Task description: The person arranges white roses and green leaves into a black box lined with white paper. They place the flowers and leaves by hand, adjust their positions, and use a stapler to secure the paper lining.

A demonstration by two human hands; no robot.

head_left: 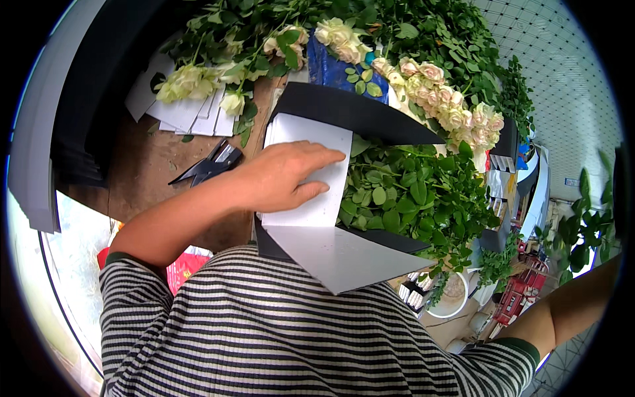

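My left hand (283,177) lies on a white card sheet (334,135), its fingers stretched out and the thumb apart. The sheet stands by the stem end of a bunch of leafy rose stems (397,192). Curving along the far side of the bunch is a black wrapping sheet (357,109). On the near side a grey card flap (344,255) folds out toward my body, with more black sheet under it. My right arm (569,311) reaches out to the right, and its hand is outside the picture.
A black plier-like tool (215,162) rests on the wooden table (152,172), beside white cards (188,116). Cream roses (456,109) and leafy stems pile up at the back. Dark sheets (73,132) stand at the left. A white bucket (453,298) is at lower right.
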